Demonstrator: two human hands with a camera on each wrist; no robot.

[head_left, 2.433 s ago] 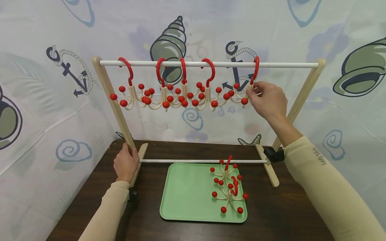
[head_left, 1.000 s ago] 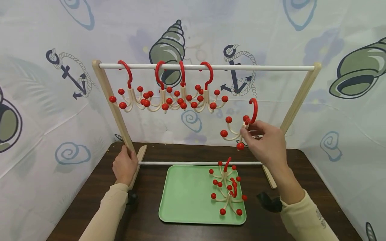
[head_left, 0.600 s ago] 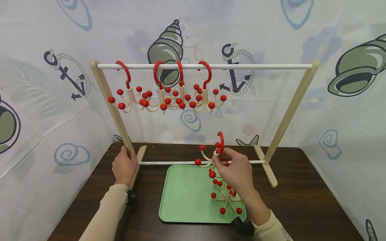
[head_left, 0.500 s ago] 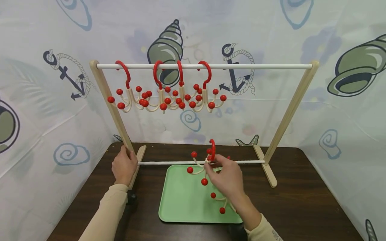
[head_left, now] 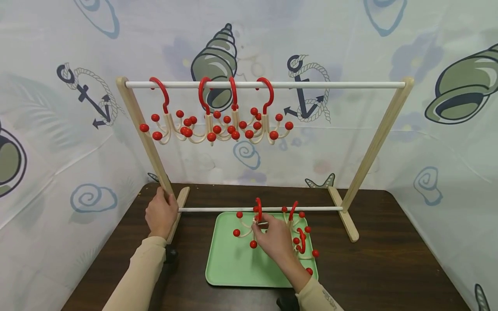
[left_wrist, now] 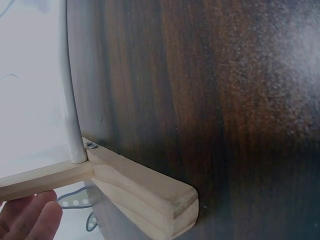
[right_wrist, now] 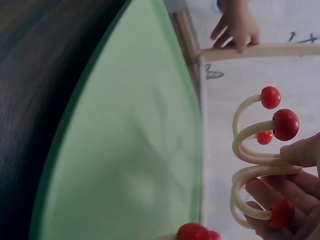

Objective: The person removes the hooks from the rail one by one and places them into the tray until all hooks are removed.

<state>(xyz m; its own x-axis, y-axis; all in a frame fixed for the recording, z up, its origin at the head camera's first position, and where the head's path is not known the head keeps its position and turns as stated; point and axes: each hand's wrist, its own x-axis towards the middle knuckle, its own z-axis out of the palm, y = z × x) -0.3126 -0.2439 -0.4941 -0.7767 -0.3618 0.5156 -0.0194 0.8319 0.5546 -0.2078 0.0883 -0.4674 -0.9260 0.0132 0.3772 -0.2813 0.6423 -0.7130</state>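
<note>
My right hand [head_left: 275, 237] pinches a multi-arm hanger [head_left: 259, 208] by its stem. This hanger has a red hook and cream curved arms tipped with red balls. It is upright, low over the green tray [head_left: 227, 270], left of two similar hangers [head_left: 301, 242] at the tray's right side. In the right wrist view, the thumb and fingers close on the held hanger's cream stem [right_wrist: 272, 160]. My left hand [head_left: 161, 214] grips the left wooden post [head_left: 142, 125] of the rack near its foot. Its fingers [left_wrist: 45, 220] show beside the post in the left wrist view.
Several like hangers [head_left: 210, 116] hang from the white top rod [head_left: 330, 85], in its left and middle part. A lower white rod [head_left: 214, 209] runs behind the tray. The right post [head_left: 377, 138] stands on a wooden foot [head_left: 344, 216] on the dark table [head_left: 389, 268].
My right hand has lifted the hanger off the right part of the top rod and carried it down and left over the tray. My left hand has stayed on the post.
</note>
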